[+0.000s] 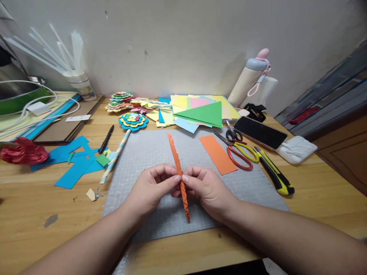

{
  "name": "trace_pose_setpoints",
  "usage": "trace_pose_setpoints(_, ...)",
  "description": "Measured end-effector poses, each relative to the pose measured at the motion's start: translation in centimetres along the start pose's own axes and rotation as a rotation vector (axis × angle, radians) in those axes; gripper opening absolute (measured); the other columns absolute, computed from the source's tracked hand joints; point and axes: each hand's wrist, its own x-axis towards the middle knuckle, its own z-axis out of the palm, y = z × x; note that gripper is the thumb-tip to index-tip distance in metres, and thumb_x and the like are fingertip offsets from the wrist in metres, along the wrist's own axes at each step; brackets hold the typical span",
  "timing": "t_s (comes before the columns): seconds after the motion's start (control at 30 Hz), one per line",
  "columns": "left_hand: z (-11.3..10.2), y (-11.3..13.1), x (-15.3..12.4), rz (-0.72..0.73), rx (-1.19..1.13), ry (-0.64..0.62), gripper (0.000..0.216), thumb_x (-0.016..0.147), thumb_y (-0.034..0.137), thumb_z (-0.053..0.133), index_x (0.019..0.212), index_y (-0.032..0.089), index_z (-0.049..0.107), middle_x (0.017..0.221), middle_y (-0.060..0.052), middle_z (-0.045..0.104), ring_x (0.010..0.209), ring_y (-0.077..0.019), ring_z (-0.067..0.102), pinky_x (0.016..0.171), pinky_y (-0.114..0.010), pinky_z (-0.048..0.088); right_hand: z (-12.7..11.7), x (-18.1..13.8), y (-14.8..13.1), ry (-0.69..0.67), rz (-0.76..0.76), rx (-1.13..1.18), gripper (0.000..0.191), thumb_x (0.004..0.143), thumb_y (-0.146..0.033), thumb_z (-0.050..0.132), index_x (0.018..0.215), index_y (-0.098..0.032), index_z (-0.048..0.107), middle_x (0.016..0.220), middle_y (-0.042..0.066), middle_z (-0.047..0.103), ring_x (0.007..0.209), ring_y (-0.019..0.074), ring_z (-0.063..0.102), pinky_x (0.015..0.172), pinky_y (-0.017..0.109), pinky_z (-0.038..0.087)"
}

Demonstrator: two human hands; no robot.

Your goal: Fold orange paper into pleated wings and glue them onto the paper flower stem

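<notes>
My left hand (151, 187) and my right hand (206, 187) pinch a long, narrow, pleated orange paper strip (175, 152) between thumbs and fingers, held over a grey cutting mat (143, 152). The strip runs from the mat's far middle down toward its near edge, and its lower part shows zigzag folds. A flat orange paper rectangle (218, 154) lies on the mat to the right of my hands.
Red-handled and black-handled scissors (239, 152), a yellow-black utility knife (275, 175) and a phone (259, 131) lie to the right. Coloured paper sheets (200, 110), paper flowers (133, 120), a pen (106, 139), blue scraps (74, 162) and a bottle (249, 78) surround the mat.
</notes>
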Motion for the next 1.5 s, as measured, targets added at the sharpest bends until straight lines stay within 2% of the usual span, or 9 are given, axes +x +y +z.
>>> trace_pose_setpoints(0.47,-0.03,0.04,0.0,-0.001,0.012,-0.002,0.017,0.072,0.025,0.072,0.071,0.012,0.061,0.059,0.003,0.057,0.054,-0.0066,0.051,0.054,-0.018,0.041,0.06,-0.06,0.24,0.002,-0.038,-0.017,0.03,0.07,-0.038,0.073,0.071,-0.017,0.053,0.065,0.002,0.068,0.063,0.0154,0.067,0.061,0.027,0.051)
trace_pose_setpoints(0.77,-0.39,-0.44,0.18,-0.036,-0.066,-0.046,0.019,0.073,0.028,0.071,0.072,0.012,0.061,0.061,0.002,0.058,0.054,-0.0071,0.051,0.056,-0.02,0.041,0.09,-0.18,0.0,-0.013,0.009,0.02,0.03,0.07,-0.038,0.074,0.073,-0.017,0.052,0.067,0.002,0.068,0.065,0.017,0.068,0.063,0.029,0.052)
trace_pose_setpoints(1.0,-0.25,-0.42,0.29,-0.068,-0.033,0.004,0.022,0.07,0.031,0.072,0.069,0.013,0.058,0.058,0.002,0.058,0.052,-0.0074,0.05,0.054,-0.02,0.04,0.03,-0.17,0.17,-0.041,0.014,0.042,0.03,0.071,-0.038,0.074,0.072,-0.016,0.054,0.068,0.002,0.069,0.063,0.0152,0.067,0.063,0.029,0.052)
trace_pose_setpoints(1.17,0.18,0.23,0.1,0.025,0.105,0.09,0.023,0.064,0.029,0.075,0.063,0.014,0.057,0.06,0.003,0.055,0.052,-0.0071,0.05,0.05,-0.019,0.041,0.14,-0.41,0.37,-0.041,0.008,0.028,0.029,0.072,-0.04,0.072,0.072,-0.015,0.056,0.068,0.003,0.068,0.065,0.0153,0.067,0.066,0.03,0.052)
trace_pose_setpoints(1.33,0.01,0.02,-0.03,0.047,0.063,0.147,0.028,0.063,0.032,0.076,0.066,0.014,0.054,0.061,0.004,0.054,0.047,-0.0072,0.052,0.046,-0.02,0.044,0.28,-0.5,0.53,-0.079,-0.03,0.067,0.028,0.069,-0.033,0.076,0.08,-0.016,0.058,0.072,0.001,0.068,0.068,0.0142,0.066,0.068,0.029,0.051)
trace_pose_setpoints(1.5,-0.4,-0.41,0.44,-0.041,-0.027,0.013,0.029,0.069,0.037,0.072,0.072,0.014,0.055,0.058,0.003,0.056,0.046,-0.0077,0.052,0.047,-0.021,0.045,0.27,-0.43,0.42,-0.059,-0.006,0.067,0.026,0.068,-0.029,0.077,0.08,-0.016,0.057,0.076,0.002,0.069,0.069,0.014,0.067,0.068,0.029,0.052)
